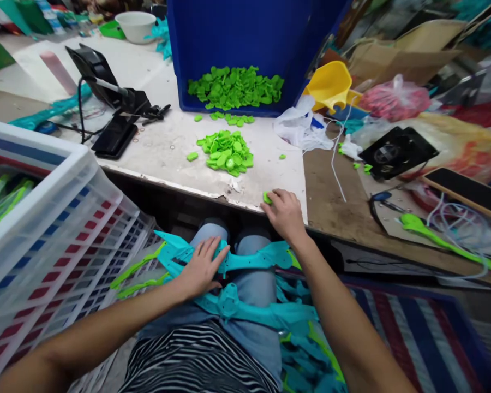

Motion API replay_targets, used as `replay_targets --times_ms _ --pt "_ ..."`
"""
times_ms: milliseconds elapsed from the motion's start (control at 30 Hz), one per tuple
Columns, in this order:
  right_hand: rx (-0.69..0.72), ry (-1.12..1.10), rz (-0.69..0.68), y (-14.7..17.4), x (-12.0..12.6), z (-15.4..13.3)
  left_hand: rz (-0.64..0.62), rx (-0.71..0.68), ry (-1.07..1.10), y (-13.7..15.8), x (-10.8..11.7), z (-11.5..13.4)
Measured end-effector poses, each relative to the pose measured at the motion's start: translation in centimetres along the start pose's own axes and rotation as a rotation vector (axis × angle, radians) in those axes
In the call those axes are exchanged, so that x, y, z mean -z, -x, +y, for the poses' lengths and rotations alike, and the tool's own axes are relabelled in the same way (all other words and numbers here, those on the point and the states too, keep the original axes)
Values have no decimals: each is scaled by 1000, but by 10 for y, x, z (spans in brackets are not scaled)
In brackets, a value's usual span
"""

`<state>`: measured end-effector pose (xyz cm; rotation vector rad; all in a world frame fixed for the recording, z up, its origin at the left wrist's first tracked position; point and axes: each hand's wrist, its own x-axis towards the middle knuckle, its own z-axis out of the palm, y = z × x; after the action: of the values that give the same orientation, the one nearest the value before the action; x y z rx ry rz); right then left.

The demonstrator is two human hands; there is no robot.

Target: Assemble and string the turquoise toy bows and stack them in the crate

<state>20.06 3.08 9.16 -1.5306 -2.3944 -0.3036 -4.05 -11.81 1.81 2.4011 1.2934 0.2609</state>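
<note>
Across my lap lies a turquoise plastic part [262,260] with long lime green pieces [137,271] at its left end. My left hand [202,267] rests on it, fingers stretched out flat. A second turquoise bar [253,312] lies nearer my body. At the table's front edge, my right hand [285,213] has its fingertips closed on a small green plastic piece [267,198]. Farther in on the table is a loose pile of similar green pieces [229,155]. Many more green pieces [237,87] lie in the tipped blue bin [253,33].
A white plastic basket [77,164] stands at my left. On the table are a black phone-like device [114,136], a small black fan [396,153], a phone [470,191] and a yellow scoop [330,84]. More turquoise parts [306,355] lie low by my right leg.
</note>
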Motion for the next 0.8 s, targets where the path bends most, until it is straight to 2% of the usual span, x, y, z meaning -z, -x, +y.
replay_targets --times_ms 100,200,267,333,433,500,567,633,733,800 --pt "57 -94 -58 -2 -3 8 -21 -28 -51 32 -5 10" --pt "80 -179 -79 -8 -6 16 -85 -79 36 54 -9 23" --pt "87 -235 -66 -13 -7 21 -53 -95 118 52 -9 24" --pt "88 -284 -51 -17 -7 24 44 -66 156 40 -7 18" --pt "71 -310 -14 -20 -7 21 196 -53 124 24 -3 8" --pt "47 -299 46 -15 -6 15 230 -75 74 24 -1 8" --pt "21 -296 123 -6 -6 4 143 -72 25 32 -2 15" --pt "13 -310 179 7 -5 -8 -52 -62 -12 43 -5 25" --pt "43 -333 194 27 -2 -25 -323 -51 1 55 -8 35" --pt "69 -339 203 39 0 -34 -386 -55 62 59 -7 37"
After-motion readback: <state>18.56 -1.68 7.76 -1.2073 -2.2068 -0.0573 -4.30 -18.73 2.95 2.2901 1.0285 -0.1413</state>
